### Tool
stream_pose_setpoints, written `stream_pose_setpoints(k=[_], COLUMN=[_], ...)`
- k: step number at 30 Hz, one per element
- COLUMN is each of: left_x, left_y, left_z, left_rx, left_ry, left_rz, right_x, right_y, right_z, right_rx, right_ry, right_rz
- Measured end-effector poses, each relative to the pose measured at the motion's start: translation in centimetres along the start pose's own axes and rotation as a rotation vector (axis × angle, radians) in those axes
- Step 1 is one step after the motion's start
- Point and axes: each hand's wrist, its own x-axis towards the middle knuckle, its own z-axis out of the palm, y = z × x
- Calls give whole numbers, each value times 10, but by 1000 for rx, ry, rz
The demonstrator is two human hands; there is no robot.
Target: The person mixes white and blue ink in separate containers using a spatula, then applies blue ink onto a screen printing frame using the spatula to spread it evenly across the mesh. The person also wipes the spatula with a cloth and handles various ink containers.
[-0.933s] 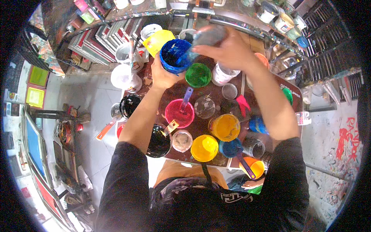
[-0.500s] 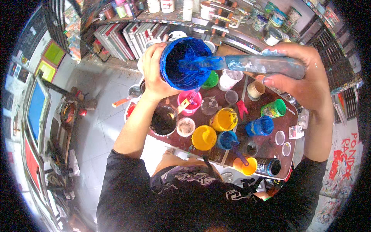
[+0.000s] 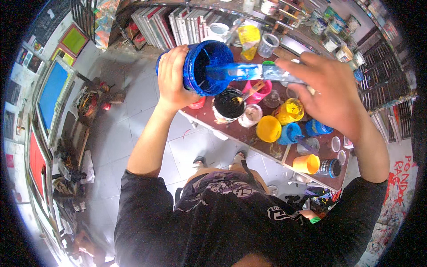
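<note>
My left hand (image 3: 174, 79) is wrapped around the side of a blue paint tub (image 3: 191, 62), raised above the table's left end and tilted with its mouth toward the right. Thick blue paint coats its inner wall, and the inside looks dark. In my right hand (image 3: 327, 86) is the grey handle of a flat spatula (image 3: 251, 72), smeared with blue and whitish paint. Its blue-coated end reaches into the tub's mouth. Below them stand a tub of black paint (image 3: 228, 107) with a brush (image 3: 253, 90) across it and a pink tub (image 3: 263, 91).
On the brown table (image 3: 262, 149) stand yellow tubs (image 3: 268, 129), a blue tub (image 3: 289, 133), a yellow cup (image 3: 307, 164) and a black jar (image 3: 330, 168). Framed screens (image 3: 155, 29) line the back shelf. More frames (image 3: 52, 95) lean at the left. Tiled floor (image 3: 138, 120) lies left of the table.
The table and its pots have shifted rightward in view, showing more floor and my feet. The tub is tilted more to the right, with the spatula still in its mouth.
</note>
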Motion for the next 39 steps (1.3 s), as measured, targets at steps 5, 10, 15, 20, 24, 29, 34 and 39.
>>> stream_pose_setpoints(k=[5,10,15,20,24,29,34,39], left_x=[-38,-61,-87,-94,-94,-110,-122,-130], left_y=[-17,-28,-41,-53,-56,-74,-90,-103], left_z=[-62,-108,-136,-145,-141,-135,-121,-114], left_rx=[-52,-28,26,33,-8,3,-40,-2], left_ry=[55,57,69,108,80,116,102,48], left_rz=[-134,-271,-287,-223,-198,-278,-306,-347], right_x=[28,33,35,42,43,31,31,41], right_y=[-69,-130,-164,-170,-166,-148,-135,-123], right_z=[20,51,49,34,26,21,14,6], right_rx=[-153,-121,45,28,13,-62,-83,-74], right_ry=[384,454,290,240,212,-9,-104,-130], right_rz=[-148,-234,-264,-365,-383,-357,-379,-423])
